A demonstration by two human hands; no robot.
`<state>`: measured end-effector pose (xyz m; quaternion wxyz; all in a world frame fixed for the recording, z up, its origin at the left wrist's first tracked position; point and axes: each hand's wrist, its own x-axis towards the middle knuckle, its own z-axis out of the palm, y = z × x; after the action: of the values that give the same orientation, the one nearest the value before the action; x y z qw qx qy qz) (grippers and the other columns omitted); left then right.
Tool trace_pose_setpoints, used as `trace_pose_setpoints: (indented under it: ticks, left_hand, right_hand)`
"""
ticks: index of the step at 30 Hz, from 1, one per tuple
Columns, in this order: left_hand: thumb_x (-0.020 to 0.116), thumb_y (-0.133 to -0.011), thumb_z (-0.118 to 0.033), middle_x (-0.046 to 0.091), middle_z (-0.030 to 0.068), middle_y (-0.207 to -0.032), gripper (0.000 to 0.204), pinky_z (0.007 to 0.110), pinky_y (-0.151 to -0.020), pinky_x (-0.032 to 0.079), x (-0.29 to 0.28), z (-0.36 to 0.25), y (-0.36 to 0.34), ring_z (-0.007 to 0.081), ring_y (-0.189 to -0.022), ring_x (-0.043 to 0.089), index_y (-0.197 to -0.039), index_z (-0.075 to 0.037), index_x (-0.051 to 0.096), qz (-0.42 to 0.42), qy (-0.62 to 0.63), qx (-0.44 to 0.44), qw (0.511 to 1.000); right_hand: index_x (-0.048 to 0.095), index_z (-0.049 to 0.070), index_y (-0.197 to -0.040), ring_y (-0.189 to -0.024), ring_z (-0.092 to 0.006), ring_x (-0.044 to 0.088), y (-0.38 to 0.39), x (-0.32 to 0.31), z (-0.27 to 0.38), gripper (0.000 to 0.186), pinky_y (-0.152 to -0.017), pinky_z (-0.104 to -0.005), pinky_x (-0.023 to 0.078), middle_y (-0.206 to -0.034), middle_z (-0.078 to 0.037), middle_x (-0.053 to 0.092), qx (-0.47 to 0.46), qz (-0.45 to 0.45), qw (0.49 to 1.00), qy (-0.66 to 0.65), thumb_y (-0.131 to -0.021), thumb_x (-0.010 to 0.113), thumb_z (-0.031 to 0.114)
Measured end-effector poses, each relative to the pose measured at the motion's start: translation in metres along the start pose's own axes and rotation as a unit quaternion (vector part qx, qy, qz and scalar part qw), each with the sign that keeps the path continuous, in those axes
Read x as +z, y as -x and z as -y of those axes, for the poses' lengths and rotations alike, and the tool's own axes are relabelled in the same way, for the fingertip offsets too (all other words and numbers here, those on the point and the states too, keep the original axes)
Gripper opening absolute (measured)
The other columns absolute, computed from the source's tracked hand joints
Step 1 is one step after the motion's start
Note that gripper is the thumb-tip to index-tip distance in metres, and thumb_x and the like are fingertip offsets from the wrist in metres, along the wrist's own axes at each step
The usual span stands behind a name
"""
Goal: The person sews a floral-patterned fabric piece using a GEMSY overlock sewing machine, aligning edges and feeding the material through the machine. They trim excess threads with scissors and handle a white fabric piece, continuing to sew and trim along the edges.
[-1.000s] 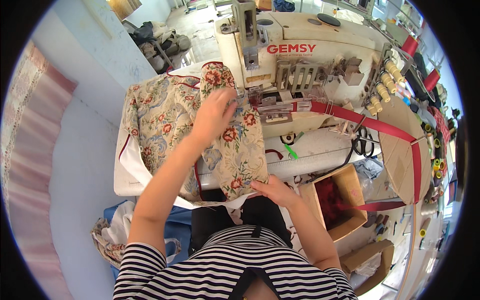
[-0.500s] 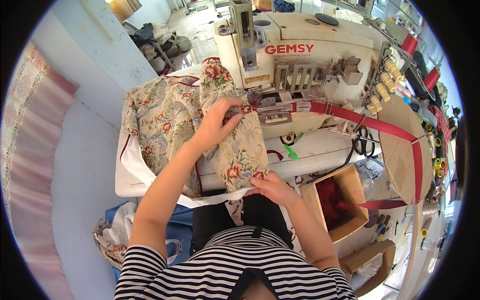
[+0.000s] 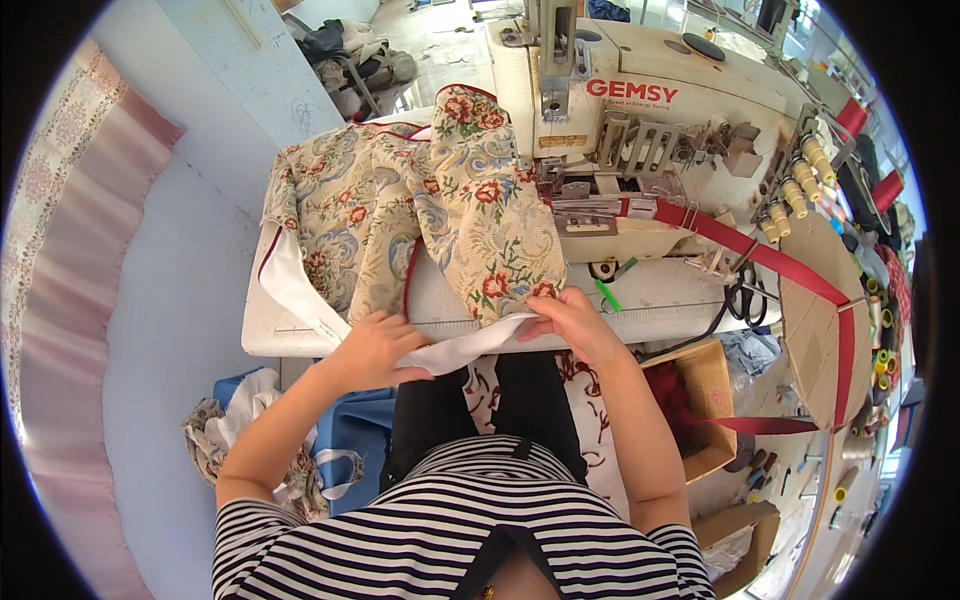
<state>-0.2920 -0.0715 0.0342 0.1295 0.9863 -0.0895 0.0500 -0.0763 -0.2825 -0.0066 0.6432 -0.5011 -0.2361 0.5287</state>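
Now left hand [image 3: 372,350] dropped to table edge, both hands, right hand [image 3: 572,322], pinching floral fabric [image 3: 470,220] hem.

You're in a sewing workshop, industrial sewing machine [image 3: 640,130] w/ red binding tape [image 3: 760,255], thread cones [image 3: 800,190] on rack, scissors [image 3: 745,295], floral fabric [image 3: 420,220] on worktable [image 3: 660,300], cardboard boxes [image 3: 700,400] of scraps.

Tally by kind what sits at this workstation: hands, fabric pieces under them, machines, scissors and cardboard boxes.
Hands: 2, left hand and right hand, both gripping the white lining edge
Floral fabric piece: 1
Sewing machine: 1
Scissors: 1
Open cardboard box: 1
Total: 6
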Motion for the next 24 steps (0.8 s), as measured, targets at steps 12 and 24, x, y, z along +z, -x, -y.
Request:
trace_pose_setpoints:
  ticks: [12, 24]
  left_hand:
    - [0.065, -0.079, -0.029, 0.046, 0.003, -0.075, 0.019, 0.03, -0.051, 0.043, -0.002, -0.096, 0.013, 0.0187, -0.071, 0.052, -0.084, -0.011, 0.063, 0.051, -0.063, -0.006, 0.997]
    - [0.057, -0.088, -0.016, 0.048, 0.012, -0.131, 0.049, 0.038, -0.101, 0.038, 0.007, 0.01, -0.119, 0.0298, -0.125, 0.042, -0.134, -0.007, 0.042, -0.202, 0.044, -0.036, 0.978]
  right_hand:
    - [0.053, 0.003, -0.12, -0.09, -0.0111, 0.06, 0.004, 0.042, -0.012, 0.036, -0.066, -0.0281, 0.052, -0.108, -0.005, 0.061, 0.014, -0.039, 0.999, -0.008, -0.087, 0.056, 0.016]
    - [0.06, 0.0, -0.111, -0.085, -0.0099, 0.057, 0.033, 0.048, -0.077, 0.025, -0.074, -0.0266, 0.045, -0.102, -0.001, 0.064, 0.029, 0.044, 0.998, -0.039, -0.093, 0.055, 0.016]
